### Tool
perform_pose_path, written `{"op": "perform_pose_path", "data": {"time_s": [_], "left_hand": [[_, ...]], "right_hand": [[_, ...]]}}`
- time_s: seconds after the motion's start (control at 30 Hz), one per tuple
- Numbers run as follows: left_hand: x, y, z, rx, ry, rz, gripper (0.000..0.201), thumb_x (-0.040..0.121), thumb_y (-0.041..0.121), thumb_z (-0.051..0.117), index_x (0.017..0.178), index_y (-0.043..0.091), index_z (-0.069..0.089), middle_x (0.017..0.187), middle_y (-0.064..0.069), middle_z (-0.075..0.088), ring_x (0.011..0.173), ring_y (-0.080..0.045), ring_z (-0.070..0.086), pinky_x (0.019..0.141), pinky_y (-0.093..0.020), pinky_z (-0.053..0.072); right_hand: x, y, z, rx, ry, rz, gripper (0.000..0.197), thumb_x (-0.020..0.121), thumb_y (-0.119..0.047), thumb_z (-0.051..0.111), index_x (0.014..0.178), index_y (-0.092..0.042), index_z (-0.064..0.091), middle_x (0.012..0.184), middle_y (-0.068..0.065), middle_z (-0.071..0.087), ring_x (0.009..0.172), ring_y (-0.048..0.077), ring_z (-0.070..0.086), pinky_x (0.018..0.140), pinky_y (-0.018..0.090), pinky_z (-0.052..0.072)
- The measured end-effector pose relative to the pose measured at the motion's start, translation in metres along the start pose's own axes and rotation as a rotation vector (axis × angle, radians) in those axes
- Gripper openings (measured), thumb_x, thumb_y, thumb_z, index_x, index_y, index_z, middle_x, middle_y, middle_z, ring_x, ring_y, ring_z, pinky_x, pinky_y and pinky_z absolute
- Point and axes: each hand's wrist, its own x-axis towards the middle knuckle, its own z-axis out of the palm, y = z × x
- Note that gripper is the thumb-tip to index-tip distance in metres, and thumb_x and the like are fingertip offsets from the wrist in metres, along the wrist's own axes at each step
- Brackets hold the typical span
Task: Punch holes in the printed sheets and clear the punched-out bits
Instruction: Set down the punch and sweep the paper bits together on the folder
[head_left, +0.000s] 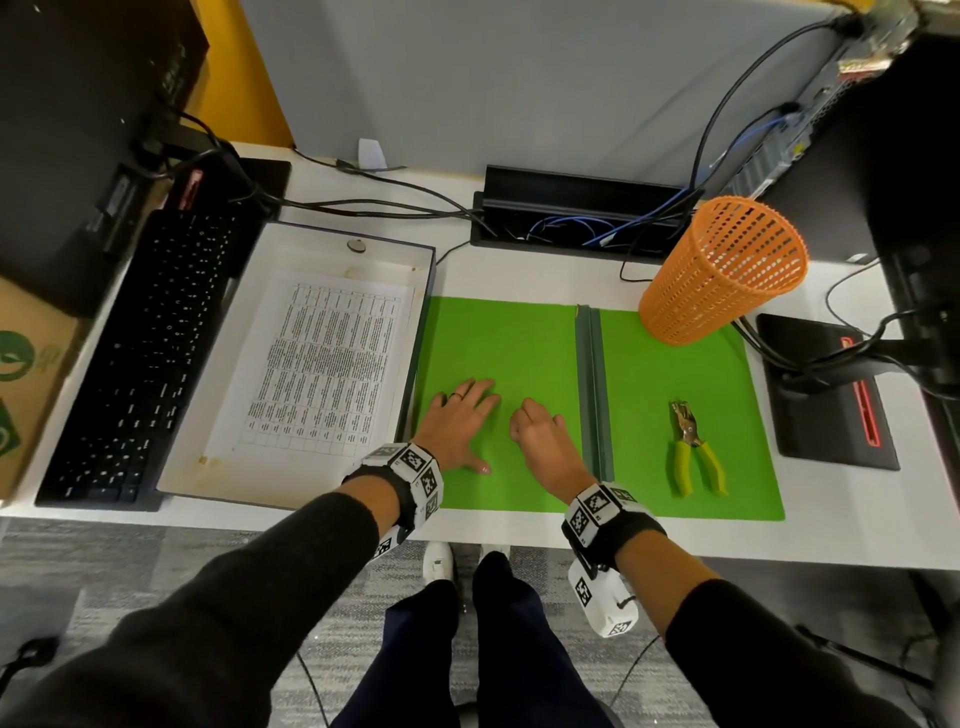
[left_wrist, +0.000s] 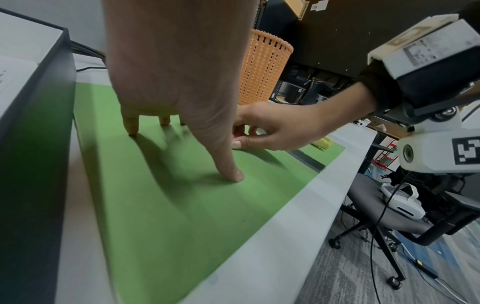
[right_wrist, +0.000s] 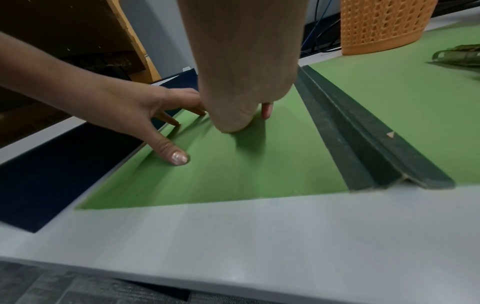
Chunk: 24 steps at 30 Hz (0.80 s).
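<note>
White counter (head_left: 519, 530) backed by a grey partition carries all the working items, ordered here from largest to smallest. Open green folder (head_left: 498, 338) lies flat under both hands, its dark spine (head_left: 592, 395) just right of the right fingers, probably so the covers can serve as a working mat. Shallow box tray (head_left: 197, 467), just left of the left fingers, holds the printed sheets (head_left: 322, 364), stacked flat and not yet lifted; a small round object (head_left: 356, 246) sits at its far end. Orange mesh basket (head_left: 727, 270) stands beyond and to the right of the right fingers, on the folder's far corner; its contents cannot be told, though it presumably waits for the punched-out bits. Left hand (head_left: 460, 423) presses the left cover with fingers (left_wrist: 131, 125) spread and straight, holding nothing. Right hand (head_left: 540, 439) rests beside it, fingers (right_wrist: 267, 110) curled under, empty. Hole punch (head_left: 693, 447) with yellow-green handles lies untouched on the right cover, well right of the right fingers.
</note>
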Motion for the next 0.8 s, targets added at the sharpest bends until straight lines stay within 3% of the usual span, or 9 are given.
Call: {"op": "perform_pose_path", "data": {"time_s": [0.2, 0.3, 0.37, 0.47, 0.57, 0.63, 0.7, 0.8], "left_hand": [[0.017, 0.006, -0.024, 0.050, 0.099, 0.051, 0.081, 0.081, 0.049, 0.064, 0.143, 0.011, 0.028, 0.153, -0.004, 0.020, 0.140, -0.023, 0.025, 0.111, -0.048, 0.027], [0.037, 0.016, -0.059, 0.064, 0.217, 0.084, 0.066, 0.088, 0.037, 0.060, 0.141, 0.010, 0.032, 0.151, -0.005, 0.027, 0.136, -0.023, 0.032, 0.110, -0.045, 0.028], [0.053, 0.024, -0.087, 0.042, 0.304, 0.111, 0.058, 0.089, 0.031, 0.058, 0.139, 0.011, 0.035, 0.147, -0.005, 0.033, 0.133, -0.022, 0.037, 0.108, -0.043, 0.030], [0.080, 0.050, -0.138, 0.038, 0.469, 0.210, 0.046, 0.090, 0.026, 0.055, 0.132, 0.013, 0.043, 0.134, -0.003, 0.045, 0.123, -0.022, 0.045, 0.099, -0.040, 0.035], [0.106, 0.087, -0.185, 0.084, 0.586, 0.320, 0.039, 0.092, 0.026, 0.052, 0.128, 0.013, 0.047, 0.127, -0.003, 0.049, 0.116, -0.023, 0.047, 0.092, -0.040, 0.038], [0.122, 0.113, -0.206, 0.096, 0.631, 0.384, 0.033, 0.092, 0.025, 0.051, 0.123, 0.014, 0.050, 0.124, -0.003, 0.051, 0.113, -0.023, 0.049, 0.088, -0.040, 0.040], [0.136, 0.136, -0.218, 0.096, 0.648, 0.440, 0.028, 0.091, 0.025, 0.051, 0.117, 0.013, 0.052, 0.119, -0.003, 0.052, 0.109, -0.023, 0.050, 0.086, -0.040, 0.041], [0.153, 0.162, -0.222, 0.108, 0.653, 0.492, 0.026, 0.091, 0.025, 0.049, 0.112, 0.011, 0.052, 0.114, -0.005, 0.053, 0.106, -0.024, 0.051, 0.083, -0.041, 0.041]], "right_hand": [[0.011, 0.004, -0.026, 0.012, 0.083, 0.028, 0.032, 0.071, 0.017, 0.053, 0.093, -0.006, 0.053, 0.099, 0.010, 0.053, 0.088, 0.026, 0.051, 0.067, 0.033, 0.029], [0.025, 0.014, -0.064, -0.004, 0.156, 0.043, 0.033, 0.062, 0.010, 0.072, 0.082, -0.008, 0.053, 0.081, 0.008, 0.056, 0.067, 0.023, 0.056, 0.054, 0.032, 0.043], [0.036, 0.025, -0.095, 0.111, 0.262, 0.044, 0.027, 0.067, 0.014, 0.066, 0.081, -0.003, 0.051, 0.078, 0.011, 0.052, 0.062, 0.024, 0.051, 0.052, 0.033, 0.047], [0.043, 0.053, -0.154, 0.262, 0.503, 0.059, 0.010, 0.085, 0.007, 0.044, 0.086, -0.001, 0.049, 0.083, 0.012, 0.044, 0.069, 0.018, 0.039, 0.058, 0.025, 0.029], [0.042, 0.095, -0.198, 0.370, 0.689, 0.139, 0.007, 0.090, -0.001, 0.043, 0.086, -0.004, 0.048, 0.082, 0.004, 0.042, 0.071, 0.008, 0.034, 0.063, 0.020, 0.024], [0.038, 0.122, -0.222, 0.482, 0.761, 0.222, 0.014, 0.088, 0.001, 0.046, 0.080, -0.011, 0.043, 0.072, -0.004, 0.037, 0.060, 0.004, 0.029, 0.057, 0.019, 0.024], [0.031, 0.146, -0.242, 0.466, 0.833, 0.272, 0.022, 0.083, 0.001, 0.051, 0.074, -0.014, 0.040, 0.066, -0.003, 0.038, 0.056, 0.008, 0.033, 0.052, 0.020, 0.025], [0.027, 0.172, -0.255, 0.397, 0.833, 0.291, 0.021, 0.075, 0.005, 0.055, 0.065, -0.009, 0.043, 0.061, 0.012, 0.045, 0.057, 0.023, 0.039, 0.052, 0.028, 0.027]]}}
